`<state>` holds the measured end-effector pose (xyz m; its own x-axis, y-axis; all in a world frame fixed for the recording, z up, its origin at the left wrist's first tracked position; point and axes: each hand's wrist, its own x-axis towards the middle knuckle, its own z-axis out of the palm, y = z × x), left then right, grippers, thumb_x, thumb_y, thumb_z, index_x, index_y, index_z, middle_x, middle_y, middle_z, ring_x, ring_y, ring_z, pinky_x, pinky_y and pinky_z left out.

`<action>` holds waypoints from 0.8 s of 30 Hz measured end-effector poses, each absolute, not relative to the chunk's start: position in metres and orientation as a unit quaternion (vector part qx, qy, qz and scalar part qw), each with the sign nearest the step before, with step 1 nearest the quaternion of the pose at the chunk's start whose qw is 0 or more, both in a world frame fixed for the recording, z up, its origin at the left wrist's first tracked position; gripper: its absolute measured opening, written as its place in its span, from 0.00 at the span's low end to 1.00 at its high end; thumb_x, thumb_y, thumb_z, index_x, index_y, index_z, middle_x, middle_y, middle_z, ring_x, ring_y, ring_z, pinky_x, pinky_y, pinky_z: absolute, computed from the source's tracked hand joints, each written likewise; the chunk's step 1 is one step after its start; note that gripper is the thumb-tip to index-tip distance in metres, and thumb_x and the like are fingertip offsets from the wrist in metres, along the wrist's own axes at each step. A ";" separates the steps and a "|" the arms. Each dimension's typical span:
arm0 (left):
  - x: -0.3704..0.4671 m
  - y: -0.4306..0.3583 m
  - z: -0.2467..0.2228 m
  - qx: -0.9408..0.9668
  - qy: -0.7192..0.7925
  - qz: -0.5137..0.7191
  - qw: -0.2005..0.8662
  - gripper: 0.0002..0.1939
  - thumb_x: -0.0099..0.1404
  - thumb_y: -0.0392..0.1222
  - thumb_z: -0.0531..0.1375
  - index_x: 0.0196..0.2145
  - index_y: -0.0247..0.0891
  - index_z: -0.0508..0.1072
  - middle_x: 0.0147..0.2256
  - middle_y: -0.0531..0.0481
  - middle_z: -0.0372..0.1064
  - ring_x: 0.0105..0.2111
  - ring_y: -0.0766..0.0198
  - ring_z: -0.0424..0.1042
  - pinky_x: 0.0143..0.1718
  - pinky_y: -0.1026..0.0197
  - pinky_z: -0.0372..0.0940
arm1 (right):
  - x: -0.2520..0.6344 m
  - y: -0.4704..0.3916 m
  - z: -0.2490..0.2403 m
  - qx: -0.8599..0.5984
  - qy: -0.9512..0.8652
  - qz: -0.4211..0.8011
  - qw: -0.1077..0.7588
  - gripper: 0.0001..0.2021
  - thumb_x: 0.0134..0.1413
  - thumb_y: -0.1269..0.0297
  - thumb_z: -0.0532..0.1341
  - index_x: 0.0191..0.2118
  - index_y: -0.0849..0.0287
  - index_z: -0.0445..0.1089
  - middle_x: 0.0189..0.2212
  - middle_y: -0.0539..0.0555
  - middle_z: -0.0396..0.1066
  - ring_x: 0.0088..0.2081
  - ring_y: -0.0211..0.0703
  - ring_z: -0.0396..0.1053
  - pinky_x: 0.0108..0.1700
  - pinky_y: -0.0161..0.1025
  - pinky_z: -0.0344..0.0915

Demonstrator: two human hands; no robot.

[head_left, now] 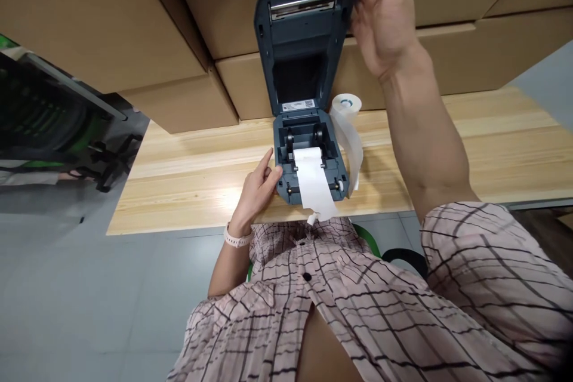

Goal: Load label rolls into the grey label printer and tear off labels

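Observation:
A dark blue-grey label printer (281, 182) stands on the wooden table, its lid (293, 48) swung up and tilted back. My right hand (380, 12) is closed round the upper right edge of that lid, with the fingertips partly hidden behind it. Against the left side of the printer's base lies my left hand (258, 191), index finger stretched out and thumb touching the case edge. A small roll of white label paper (308, 167) sits inside, its loose strip running over the front roller and past the table's front edge. The strip's end is torn and curled.
Right of the printer stands another white paper roll (347, 102) with a long strip unwound toward the front. Large cardboard boxes (237, 86) line the back of the wooden table (179, 179). A dark office chair (58, 113) is at the far left.

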<state>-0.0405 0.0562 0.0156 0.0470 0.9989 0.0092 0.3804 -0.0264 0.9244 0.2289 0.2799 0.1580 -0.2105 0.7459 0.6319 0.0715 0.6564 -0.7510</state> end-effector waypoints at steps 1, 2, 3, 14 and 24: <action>-0.045 0.052 0.014 0.586 0.575 0.403 0.406 0.39 0.74 0.62 0.61 0.75 0.42 0.63 0.28 0.53 0.71 0.29 0.62 0.71 0.35 0.56 0.67 | 0.223 0.273 0.158 -0.281 -0.714 0.302 0.565 0.43 0.73 0.33 0.33 0.67 0.55 0.73 0.59 0.50 0.78 0.69 0.50 0.70 0.63 0.48 0.71; -0.049 0.048 0.014 0.566 0.578 0.427 0.405 0.39 0.74 0.61 0.62 0.74 0.41 0.64 0.31 0.51 0.74 0.31 0.61 0.74 0.37 0.56 0.70 | 0.219 0.259 0.156 -0.277 -0.702 0.298 0.585 0.43 0.74 0.34 0.33 0.65 0.56 0.75 0.57 0.50 0.79 0.66 0.46 0.74 0.62 0.45 0.72; -0.053 0.046 0.014 0.546 0.582 0.456 0.395 0.37 0.74 0.61 0.63 0.73 0.42 0.66 0.35 0.49 0.77 0.35 0.60 0.76 0.41 0.55 0.72 | 0.216 0.239 0.151 -0.266 -0.686 0.289 0.612 0.41 0.76 0.35 0.36 0.62 0.56 0.77 0.56 0.50 0.80 0.62 0.44 0.77 0.61 0.42 0.74; -0.018 0.051 0.027 0.581 0.473 0.522 0.408 0.42 0.71 0.68 0.63 0.75 0.55 0.58 0.79 0.49 0.48 0.80 0.46 0.45 0.79 0.44 0.49 | 0.211 0.043 0.027 -0.327 -0.771 0.083 0.540 0.14 0.72 0.71 0.60 0.55 0.47 0.77 0.49 0.49 0.85 0.58 0.48 0.80 0.71 0.60 0.65; 0.010 0.045 0.017 0.543 0.479 0.517 0.457 0.50 0.71 0.64 0.65 0.79 0.61 0.41 0.81 0.52 0.40 0.80 0.45 0.44 0.79 0.42 0.51 | 0.205 0.040 0.001 -0.370 -0.758 0.023 0.536 0.31 0.73 0.67 0.50 0.77 0.39 0.56 0.70 0.52 0.70 0.69 0.53 0.71 0.69 0.65 0.69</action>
